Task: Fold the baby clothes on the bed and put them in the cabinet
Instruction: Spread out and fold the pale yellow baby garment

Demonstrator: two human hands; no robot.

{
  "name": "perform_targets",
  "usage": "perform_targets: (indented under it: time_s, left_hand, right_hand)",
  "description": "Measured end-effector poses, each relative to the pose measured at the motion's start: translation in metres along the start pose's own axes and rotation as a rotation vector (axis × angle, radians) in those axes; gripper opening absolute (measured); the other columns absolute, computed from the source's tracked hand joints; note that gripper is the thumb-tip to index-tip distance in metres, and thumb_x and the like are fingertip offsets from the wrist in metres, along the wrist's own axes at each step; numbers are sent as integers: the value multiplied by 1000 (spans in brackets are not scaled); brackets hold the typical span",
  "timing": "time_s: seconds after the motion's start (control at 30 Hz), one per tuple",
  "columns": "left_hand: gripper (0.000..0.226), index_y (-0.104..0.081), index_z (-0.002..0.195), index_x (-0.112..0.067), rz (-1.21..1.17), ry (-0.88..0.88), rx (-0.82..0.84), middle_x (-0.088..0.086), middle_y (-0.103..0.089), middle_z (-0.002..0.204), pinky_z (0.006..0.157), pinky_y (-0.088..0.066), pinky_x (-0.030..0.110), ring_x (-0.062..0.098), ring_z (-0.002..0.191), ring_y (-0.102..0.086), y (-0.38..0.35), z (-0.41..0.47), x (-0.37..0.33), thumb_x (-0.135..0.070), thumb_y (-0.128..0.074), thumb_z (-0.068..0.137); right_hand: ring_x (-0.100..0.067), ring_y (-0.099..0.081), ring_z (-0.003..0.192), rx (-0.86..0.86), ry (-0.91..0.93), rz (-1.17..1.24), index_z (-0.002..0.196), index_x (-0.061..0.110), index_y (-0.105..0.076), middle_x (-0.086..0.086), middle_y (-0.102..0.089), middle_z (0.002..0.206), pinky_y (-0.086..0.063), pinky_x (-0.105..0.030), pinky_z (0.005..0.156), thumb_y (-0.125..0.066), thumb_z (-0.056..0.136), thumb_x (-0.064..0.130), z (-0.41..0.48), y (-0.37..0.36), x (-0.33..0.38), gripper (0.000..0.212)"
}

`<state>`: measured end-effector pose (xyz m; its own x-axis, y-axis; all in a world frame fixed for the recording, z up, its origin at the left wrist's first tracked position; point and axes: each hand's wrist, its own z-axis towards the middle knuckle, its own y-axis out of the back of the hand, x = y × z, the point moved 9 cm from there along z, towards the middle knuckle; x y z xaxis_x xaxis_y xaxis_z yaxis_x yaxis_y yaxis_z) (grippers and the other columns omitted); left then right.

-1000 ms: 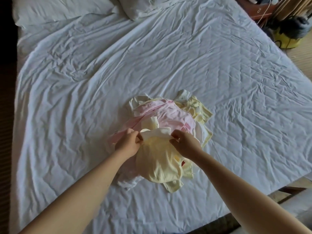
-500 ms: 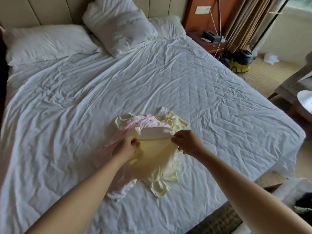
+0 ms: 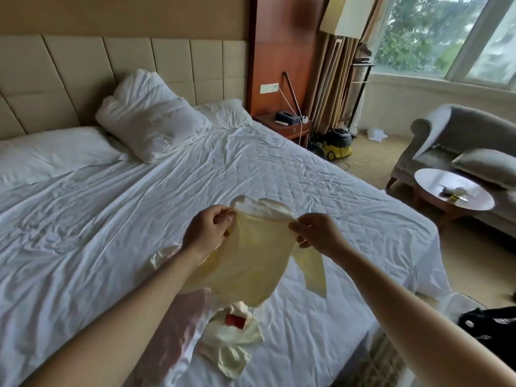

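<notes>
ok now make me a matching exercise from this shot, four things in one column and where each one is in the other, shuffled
Things
1. yellow top
2. pink garment
3. yellow vacuum
4. round table

Places
A. on the floor beside the nightstand
B. lying on the bed, partly under the left forearm
C. held up off the bed, pinched by the left hand and the right hand
D. in front of the grey sofa

Pairs: 1-C, 2-B, 3-A, 4-D
</notes>
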<state>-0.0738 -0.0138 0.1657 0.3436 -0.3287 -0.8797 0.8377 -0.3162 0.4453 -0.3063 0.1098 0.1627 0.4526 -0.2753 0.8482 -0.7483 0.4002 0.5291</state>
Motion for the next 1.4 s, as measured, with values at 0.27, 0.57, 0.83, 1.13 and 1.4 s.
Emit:
perform_targets:
  time_s: [0.27, 0.57, 0.83, 1.13, 1.4]
  left_hand:
    - [16, -70, 98, -14, 54, -139, -97, 4, -68, 96, 81, -51, 33, 19, 90, -65, -64, 60, -62, -27, -63, 92]
    - [11, -71, 96, -16, 266, -50, -338, -6, -60, 93, 74, -44, 27, 11, 85, -60, -160, 137, -90, -25, -67, 91]
    - [19, -72, 101, -16, 423, 91, -489, -9, -59, 104, 76, -41, 25, 13, 96, -60, -194, 226, -106, -32, -65, 92]
    - [20, -74, 104, -17, 560, -55, -588, -10, -59, 119, 76, -49, 30, 12, 96, -61, -201, 278, -125, -30, -65, 92]
    - [21, -74, 103, -23, 640, 79, -418, -15, -58, 121, 74, -47, 28, 15, 94, -66, -288, 210, 32, -37, -63, 92]
  right_hand:
    - [-15, -60, 59, -122, 156, 2, 64, 21, -66, 4, -63, 57, -56, -43, 69, -72, 85, 18, 63, 104, -4, 22]
    - [-16, -65, 70, 23, 268, -34, 65, 30, -67, 2, -70, 72, -52, -37, 74, -76, 81, 31, 227, 170, -62, 19]
    - [7, -56, 68, 121, 375, 6, 79, 25, -67, 17, -62, 73, -42, -15, 65, -76, 83, 27, 353, 200, -48, 11]
    - [-5, -54, 100, 24, 519, 55, 82, 20, -67, 7, -62, 100, -38, -20, 87, -78, 81, 23, 415, 208, -47, 11]
    - [-11, -59, 106, 112, 482, -103, 77, 26, -69, 4, -66, 109, -35, -18, 81, -80, 78, 21, 387, 124, -195, 12]
